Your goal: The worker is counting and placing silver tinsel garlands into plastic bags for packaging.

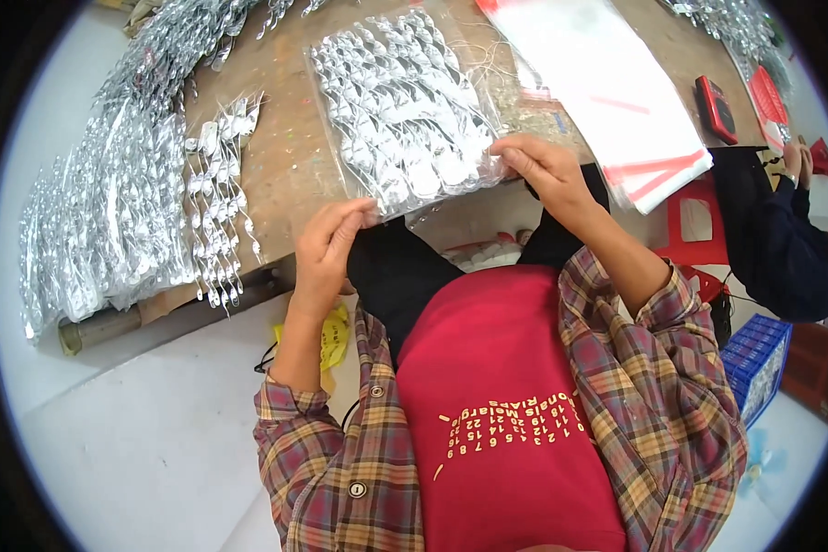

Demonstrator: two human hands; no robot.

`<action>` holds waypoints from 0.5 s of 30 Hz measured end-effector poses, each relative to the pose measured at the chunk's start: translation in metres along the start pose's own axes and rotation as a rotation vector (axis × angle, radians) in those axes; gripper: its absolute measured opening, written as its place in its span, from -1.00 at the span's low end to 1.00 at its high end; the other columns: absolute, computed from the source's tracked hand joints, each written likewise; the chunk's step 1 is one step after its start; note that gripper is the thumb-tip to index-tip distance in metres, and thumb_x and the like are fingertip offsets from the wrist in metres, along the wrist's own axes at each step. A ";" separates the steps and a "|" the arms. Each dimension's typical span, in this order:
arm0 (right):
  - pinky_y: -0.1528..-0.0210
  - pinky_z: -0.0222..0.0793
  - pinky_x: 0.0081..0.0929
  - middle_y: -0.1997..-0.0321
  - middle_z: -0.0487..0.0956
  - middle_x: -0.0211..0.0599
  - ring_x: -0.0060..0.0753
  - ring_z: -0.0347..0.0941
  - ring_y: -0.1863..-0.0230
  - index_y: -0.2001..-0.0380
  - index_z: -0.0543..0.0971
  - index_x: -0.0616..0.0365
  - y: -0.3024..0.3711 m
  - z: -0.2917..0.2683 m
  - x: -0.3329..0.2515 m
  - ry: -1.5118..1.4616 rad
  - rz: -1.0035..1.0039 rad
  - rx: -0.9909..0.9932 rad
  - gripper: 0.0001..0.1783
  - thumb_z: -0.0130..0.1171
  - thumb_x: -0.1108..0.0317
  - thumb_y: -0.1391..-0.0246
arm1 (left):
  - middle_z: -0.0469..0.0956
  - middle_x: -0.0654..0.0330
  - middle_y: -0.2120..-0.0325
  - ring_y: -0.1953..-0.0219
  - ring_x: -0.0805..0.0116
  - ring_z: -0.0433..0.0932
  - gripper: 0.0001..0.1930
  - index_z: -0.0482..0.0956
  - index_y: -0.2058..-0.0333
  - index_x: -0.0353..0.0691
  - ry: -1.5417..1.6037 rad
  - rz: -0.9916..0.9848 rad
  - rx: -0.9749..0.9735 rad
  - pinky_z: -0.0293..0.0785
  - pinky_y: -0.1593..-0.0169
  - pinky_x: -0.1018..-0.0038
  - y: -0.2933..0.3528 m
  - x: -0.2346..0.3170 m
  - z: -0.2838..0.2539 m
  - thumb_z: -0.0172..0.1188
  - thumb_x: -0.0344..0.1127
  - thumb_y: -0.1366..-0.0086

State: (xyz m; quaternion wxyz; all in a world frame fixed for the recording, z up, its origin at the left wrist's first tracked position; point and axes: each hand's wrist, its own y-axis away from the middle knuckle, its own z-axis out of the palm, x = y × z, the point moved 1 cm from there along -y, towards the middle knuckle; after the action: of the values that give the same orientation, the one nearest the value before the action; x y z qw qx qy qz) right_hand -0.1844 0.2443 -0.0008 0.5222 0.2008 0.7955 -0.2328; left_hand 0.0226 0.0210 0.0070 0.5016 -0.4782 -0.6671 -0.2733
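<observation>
- At the near edge of the brown tabletop (288, 179), the clear plastic bag (474, 175) of twisted silver strands (396, 106) is pinched by the left hand (329, 241) and right hand (547, 175).
- Strands could be spilled if the near end, hard to judge, is unsealed.

The top edge cuts off silver strands (129, 179)

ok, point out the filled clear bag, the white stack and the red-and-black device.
Filled clear bag (400, 106): head view, middle of its upper face.
White stack (607, 69): head view, middle of its top surface.
Red-and-black device (718, 111): head view, middle of its body.
</observation>
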 end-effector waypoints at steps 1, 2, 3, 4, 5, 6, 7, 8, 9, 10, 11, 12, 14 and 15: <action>0.21 0.36 -0.60 0.35 0.55 -0.37 -0.53 0.45 0.31 0.16 0.56 0.23 -0.003 0.002 0.000 -0.091 0.123 0.029 -0.77 -0.02 0.36 -0.25 | 0.58 0.17 0.35 0.25 0.44 0.55 -0.81 0.60 0.18 -0.34 -0.002 -0.003 0.001 0.44 0.17 0.53 -0.002 -0.002 0.001 0.05 -0.41 -0.32; 0.21 0.36 -0.60 0.35 0.55 -0.37 -0.53 0.45 0.31 0.16 0.56 0.23 -0.006 0.004 0.000 -0.093 0.123 0.028 -0.77 -0.02 0.36 -0.25 | 0.56 0.17 0.38 0.32 0.45 0.54 -0.82 0.57 0.18 -0.34 0.123 -0.127 0.022 0.44 0.21 0.56 -0.004 -0.005 0.002 0.07 -0.44 -0.30; 0.26 0.36 -0.59 0.38 0.54 -0.36 -0.53 0.44 0.36 0.16 0.56 0.22 -0.009 0.006 0.001 -0.040 0.147 0.051 -0.78 0.01 0.36 -0.23 | 0.55 0.18 0.40 0.39 0.47 0.53 -0.83 0.55 0.18 -0.34 0.249 -0.251 0.042 0.43 0.24 0.59 -0.007 -0.008 0.005 0.09 -0.46 -0.28; 0.31 0.35 -0.59 0.42 0.53 -0.35 -0.53 0.43 0.42 0.16 0.56 0.21 -0.011 0.009 0.004 0.013 0.171 0.073 -0.78 0.05 0.36 -0.20 | 0.55 0.18 0.40 0.39 0.47 0.53 -0.83 0.55 0.18 -0.34 0.250 -0.253 0.043 0.43 0.24 0.59 -0.010 -0.007 0.008 0.09 -0.46 -0.28; 0.31 0.35 -0.59 0.42 0.53 -0.35 -0.53 0.43 0.42 0.16 0.56 0.21 -0.015 0.013 0.009 0.008 0.171 0.066 -0.78 0.05 0.36 -0.20 | 0.52 0.20 0.45 0.44 0.49 0.51 -0.82 0.52 0.16 -0.33 0.243 -0.278 0.114 0.43 0.27 0.59 -0.011 -0.003 0.011 0.11 -0.47 -0.26; 0.34 0.35 -0.56 0.46 0.50 -0.31 -0.51 0.42 0.45 0.12 0.54 0.19 -0.018 0.017 0.014 0.166 -0.017 0.156 -0.77 0.08 0.39 -0.17 | 0.49 0.21 0.49 0.48 0.51 0.49 -0.81 0.48 0.15 -0.33 0.236 -0.303 0.185 0.42 0.30 0.60 -0.012 -0.001 0.014 0.12 -0.47 -0.25; 0.37 0.34 -0.53 0.50 0.48 -0.26 -0.49 0.40 0.48 0.08 0.52 0.17 -0.020 0.020 0.016 0.322 -0.206 0.245 -0.74 0.11 0.42 -0.14 | 0.49 0.21 0.49 0.48 0.51 0.49 -0.81 0.48 0.15 -0.33 0.233 -0.307 0.190 0.42 0.30 0.60 -0.011 -0.005 0.018 0.12 -0.47 -0.25; 0.37 0.34 -0.53 0.50 0.48 -0.26 -0.49 0.40 0.48 0.08 0.52 0.17 -0.022 0.023 0.016 0.323 -0.205 0.242 -0.74 0.11 0.42 -0.14 | 0.46 0.24 0.51 0.50 0.52 0.46 -0.78 0.45 0.14 -0.30 0.003 -0.196 0.246 0.41 0.34 0.58 -0.012 -0.010 0.022 0.14 -0.47 -0.23; 0.36 0.35 -0.49 0.48 0.47 -0.22 -0.40 0.41 0.46 0.02 0.48 0.14 -0.022 0.026 0.015 0.351 -0.163 0.268 -0.67 0.12 0.46 -0.10 | 0.43 0.26 0.52 0.53 0.53 0.44 -0.75 0.41 0.12 -0.28 -0.227 -0.082 0.299 0.39 0.39 0.56 -0.013 -0.014 0.027 0.16 -0.47 -0.21; 0.34 0.35 -0.44 0.46 0.45 -0.17 -0.31 0.42 0.44 -0.04 0.44 0.10 -0.022 0.027 0.014 0.380 -0.122 0.294 -0.58 0.14 0.50 -0.07 | 0.40 0.24 0.51 0.54 0.42 0.41 -0.67 0.40 0.10 -0.23 -0.251 -0.029 0.378 0.36 0.42 0.47 -0.015 -0.017 0.032 0.21 -0.48 -0.14; 0.34 0.35 -0.44 0.46 0.45 -0.17 -0.31 0.42 0.44 -0.04 0.44 0.10 -0.023 0.027 0.013 0.375 -0.124 0.291 -0.58 0.14 0.50 -0.07 | 0.40 0.24 0.51 0.54 0.42 0.41 -0.67 0.40 0.10 -0.23 -0.255 -0.032 0.381 0.36 0.42 0.47 -0.016 -0.017 0.033 0.21 -0.48 -0.14; 0.31 0.36 -0.39 0.39 0.45 -0.14 -0.22 0.41 0.39 -0.09 0.39 0.06 -0.024 0.027 0.011 0.499 -0.159 0.309 -0.50 0.10 0.56 -0.03 | 0.41 0.21 0.48 0.50 0.33 0.43 -0.65 0.40 0.09 -0.21 -0.462 0.051 0.413 0.37 0.40 0.42 -0.016 -0.017 0.034 0.20 -0.49 -0.12; 0.28 0.36 -0.34 0.33 0.45 -0.12 -0.13 0.41 0.34 -0.14 0.35 0.03 -0.023 0.027 0.010 0.618 -0.202 0.326 -0.41 0.07 0.63 0.01 | 0.43 0.15 0.45 0.40 0.13 0.45 -0.60 0.41 0.07 -0.18 -0.645 0.115 0.452 0.39 0.31 0.29 -0.016 -0.019 0.039 0.18 -0.49 -0.06; 0.23 0.35 -0.30 0.26 0.43 -0.09 -0.07 0.39 0.28 -0.16 0.34 0.00 -0.023 0.027 0.013 0.660 -0.229 0.317 -0.37 0.05 0.64 0.05 | 0.43 0.15 0.45 0.40 0.13 0.45 -0.60 0.41 0.07 -0.18 -0.650 0.115 0.459 0.39 0.31 0.29 -0.015 -0.021 0.039 0.18 -0.49 -0.06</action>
State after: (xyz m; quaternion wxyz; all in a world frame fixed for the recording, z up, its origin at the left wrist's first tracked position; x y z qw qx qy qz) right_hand -0.1823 0.2116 -0.0184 0.1711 0.2530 0.8923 -0.3324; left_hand -0.0061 0.0402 -0.0239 0.3727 -0.4517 -0.8069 0.0770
